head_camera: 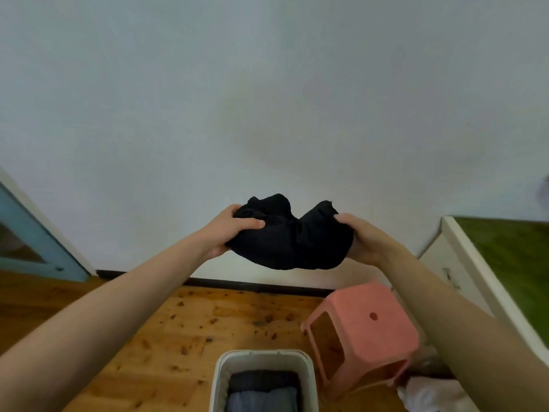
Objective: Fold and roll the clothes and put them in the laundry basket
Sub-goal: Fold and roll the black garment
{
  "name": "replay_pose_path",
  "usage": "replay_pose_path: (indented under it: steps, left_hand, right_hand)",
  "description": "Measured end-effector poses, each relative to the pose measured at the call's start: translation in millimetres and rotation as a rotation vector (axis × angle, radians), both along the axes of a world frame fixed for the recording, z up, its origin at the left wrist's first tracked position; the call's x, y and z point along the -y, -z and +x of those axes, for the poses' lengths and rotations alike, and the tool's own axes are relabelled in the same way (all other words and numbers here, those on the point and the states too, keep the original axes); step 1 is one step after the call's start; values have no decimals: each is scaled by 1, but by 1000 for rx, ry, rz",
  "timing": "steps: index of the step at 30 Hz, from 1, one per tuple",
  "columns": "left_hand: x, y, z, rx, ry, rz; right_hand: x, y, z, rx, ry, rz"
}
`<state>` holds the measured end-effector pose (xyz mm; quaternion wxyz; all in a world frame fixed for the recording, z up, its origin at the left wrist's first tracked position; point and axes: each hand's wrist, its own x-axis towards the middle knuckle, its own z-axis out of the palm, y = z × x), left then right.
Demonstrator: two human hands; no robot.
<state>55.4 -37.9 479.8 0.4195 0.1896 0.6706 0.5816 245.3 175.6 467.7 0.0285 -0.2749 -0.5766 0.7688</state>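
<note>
**A black bundle held up, with the basket waiting below**

Nearest to you, at the bottom edge, stands the white laundry basket (263, 356) on the wooden floor (166, 328). Inside it already lie a dark folded piece (264, 379) and a blue-grey one (261, 400), side by side, and the rest of the inside is cut off by the frame. Just to its right a pink stool (364, 328) lies tipped, and some white cloth (424, 394) rests beside that.

Further out, both your arms reach forward. Your left hand (228, 230) and your right hand (361, 237) hold the black garment (289, 236) in the air, in front of the wall, well above the basket. The fingers (252, 223) of each hand are closed around one end, so the cloth sags between them as a loose bundle.

The roll looks soft and uneven, so I think it is not yet tight. Before you lower it, press the two ends toward each other and tuck the loose top folds inside. Then bring it down with both hands and lay it beside the pieces in the basket, so it does not open.
</note>
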Motion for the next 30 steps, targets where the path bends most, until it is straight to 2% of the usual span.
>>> replay_pose_path:
  steps: [2,5,8,10,16,19,22,26,30]
  left_hand:
    - [3,14,3,20,-41,9]
    - [8,34,8,47,-55,-5]
    - [13,51,17,38,-28,-82]
    - [16,68,21,72,-51,-123]
    - [24,116,23,231,-225,-198]
    - [22,143,28,279,-240,-190]
    - [24,179,34,300,-235,-209]
    - [33,248,40,333,-225,-270]
    - [44,328,48,324,-179,-379]
  right_hand:
    - [5,7,2,76,-40,36]
    - [9,24,8,193,-107,-53]
    - [14,44,8,283,-197,117]
    - [18,60,7,315,-139,217]
    - [21,117,18,103,139,-48]
    - [24,148,21,80,200,-142]
    - [25,187,25,125,168,-169]
    - [22,252,32,224,52,-5]
    - [29,331,40,317,-59,10]
